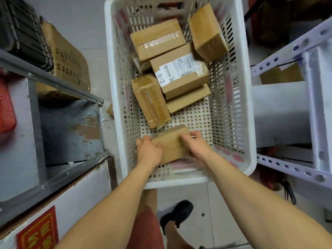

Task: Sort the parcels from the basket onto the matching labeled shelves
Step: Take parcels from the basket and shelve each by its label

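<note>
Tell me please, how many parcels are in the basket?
6 clearly: one held by both hands, A-2, taped far, far right, left, flat beneath A-2. A seventh seems part-hidden.

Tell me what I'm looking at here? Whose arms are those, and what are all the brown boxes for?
The camera sits on a person's head and looks down, so you see their own arms and a foot in a black shoe. There is no machine here. On the floor stands a white basket full of holes. Inside lie several brown cardboard parcels. One parcel has a white label reading "A-2". The left hand and right hand both hold a small box at the near end of the basket. Its label is not visible. Metal shelves stand on the left and on the right, where the parcels are meant to go.
</note>
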